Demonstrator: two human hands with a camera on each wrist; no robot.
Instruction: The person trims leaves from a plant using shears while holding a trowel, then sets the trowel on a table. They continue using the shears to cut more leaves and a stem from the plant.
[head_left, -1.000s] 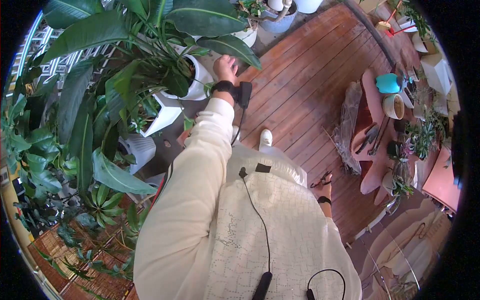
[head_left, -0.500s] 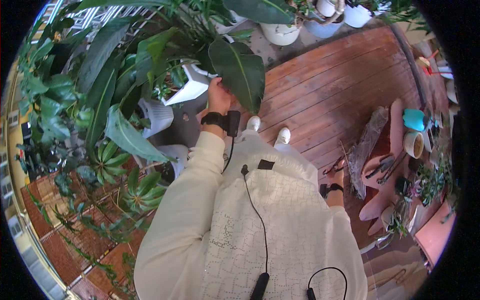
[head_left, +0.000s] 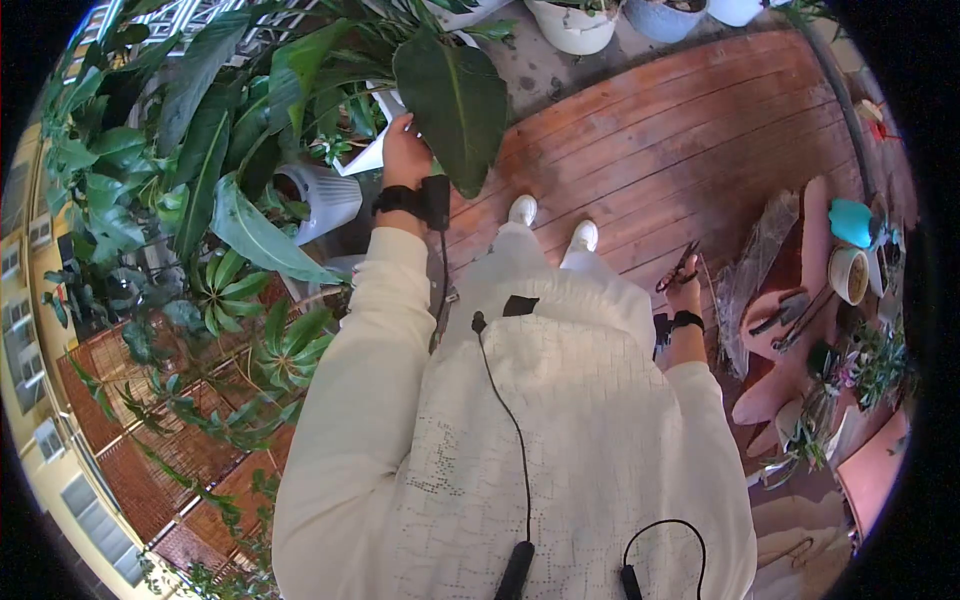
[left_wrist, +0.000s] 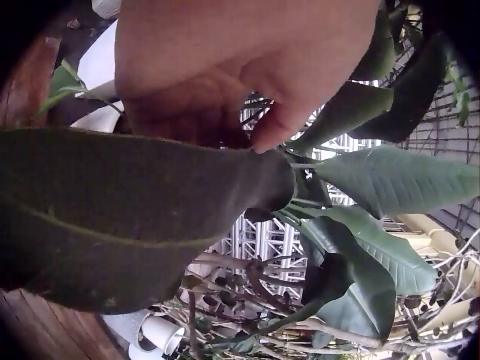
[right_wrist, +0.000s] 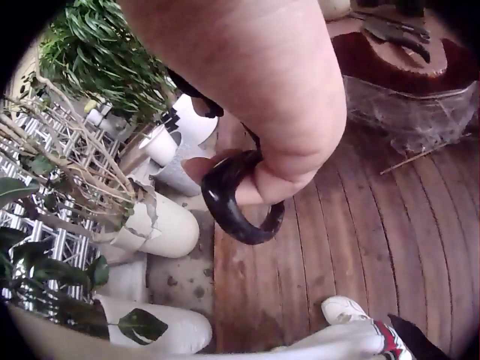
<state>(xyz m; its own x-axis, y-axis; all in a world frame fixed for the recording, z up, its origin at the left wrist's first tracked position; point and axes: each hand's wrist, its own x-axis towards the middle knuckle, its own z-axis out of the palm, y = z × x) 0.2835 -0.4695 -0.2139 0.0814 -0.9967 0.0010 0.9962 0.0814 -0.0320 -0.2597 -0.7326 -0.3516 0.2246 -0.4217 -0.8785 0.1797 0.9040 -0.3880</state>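
Note:
At the edge of a large dark green leaf (head_left: pixel 455 110), my left hand (head_left: pixel 405 155) pinches it between thumb and fingers. In the left wrist view the leaf (left_wrist: pixel 112 202) spans the left half, the thumb (left_wrist: pixel 276 129) at its upper edge and the other fingers partly hidden behind it. Low at my right side, my right hand (head_left: pixel 685 293) holds scissors (head_left: pixel 679 270) with dark handles. The right wrist view shows a finger through a black handle loop (right_wrist: pixel 219 199); the blades are largely hidden by the hand there.
Dense leafy plants crowd the left side, with a ribbed white pot (head_left: pixel 330 200) among them. More pots (head_left: pixel 575 30) line the deck's far edge. On the right, a reddish wooden slab (head_left: pixel 775 310) bears tools, beside a turquoise container (head_left: pixel 850 222). Wooden decking (head_left: pixel 640 150) lies ahead.
My left hand has come back from beside the white pot to the large leaf and now pinches its edge. My right hand has moved forward with the scissors. The head view has shifted.

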